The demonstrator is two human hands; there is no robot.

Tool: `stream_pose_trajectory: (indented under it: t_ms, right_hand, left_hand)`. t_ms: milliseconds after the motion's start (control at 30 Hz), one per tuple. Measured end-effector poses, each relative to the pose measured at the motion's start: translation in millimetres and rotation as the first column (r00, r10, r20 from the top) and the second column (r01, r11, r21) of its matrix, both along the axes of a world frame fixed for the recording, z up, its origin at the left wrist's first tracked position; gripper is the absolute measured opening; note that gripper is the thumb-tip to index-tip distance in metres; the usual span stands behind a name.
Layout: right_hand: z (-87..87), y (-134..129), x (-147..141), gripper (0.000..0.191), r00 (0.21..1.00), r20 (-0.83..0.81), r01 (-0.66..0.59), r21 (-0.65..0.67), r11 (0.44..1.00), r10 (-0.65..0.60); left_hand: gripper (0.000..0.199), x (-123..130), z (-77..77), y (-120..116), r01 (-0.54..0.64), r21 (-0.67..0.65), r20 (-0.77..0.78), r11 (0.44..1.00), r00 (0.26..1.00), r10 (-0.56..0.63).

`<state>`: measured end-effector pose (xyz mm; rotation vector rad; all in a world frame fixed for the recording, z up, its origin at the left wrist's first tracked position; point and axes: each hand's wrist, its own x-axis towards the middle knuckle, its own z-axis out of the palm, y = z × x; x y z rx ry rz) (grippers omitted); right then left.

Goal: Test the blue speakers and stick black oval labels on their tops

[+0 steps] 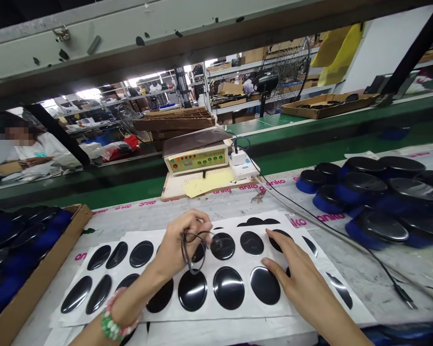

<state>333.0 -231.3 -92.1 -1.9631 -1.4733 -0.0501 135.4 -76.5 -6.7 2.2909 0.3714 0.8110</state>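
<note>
A white sheet (202,312) with rows of glossy black round and oval stickers lies in front of me. My left hand (187,235), a beaded bracelet at its wrist, is closed over the middle of this sheet. From its fingers hangs a looped thin black cable (192,270); its end near the fingertips is too blurred to make out. My right hand (292,269) rests on the right part of the sheet, thumb and forefinger spread around a black round sticker (265,285). Its other fingers are partly hidden.
At right stand several black-topped blue round parts (361,190); more fill a cardboard box (70,240) at left. Behind the sheet sits a control box (197,161) with buttons beside a white plug adapter (243,166). A black cord (310,218) crosses the table. Another person sits far left.
</note>
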Motion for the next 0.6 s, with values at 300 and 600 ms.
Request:
stream_pose_trajectory:
  t_ms: [300, 600]
  right_hand:
    - [8.2, 6.8, -35.8, 0.038, 0.978, 0.028, -0.209, -0.011, 0.978, 0.209]
    - [5.0, 9.6, -37.6, 0.034, 0.977, 0.035, -0.209, -0.046, 0.977, 0.211]
  left_hand:
    - [0.062, 0.7, -3.9, -29.8, 0.267, 0.092, -0.656, 0.959, 0.741, -0.144]
    - [0.033, -10.2, -22.7, -28.4, 0.379, 0.449, -0.570, 0.809, 0.819, -0.068]
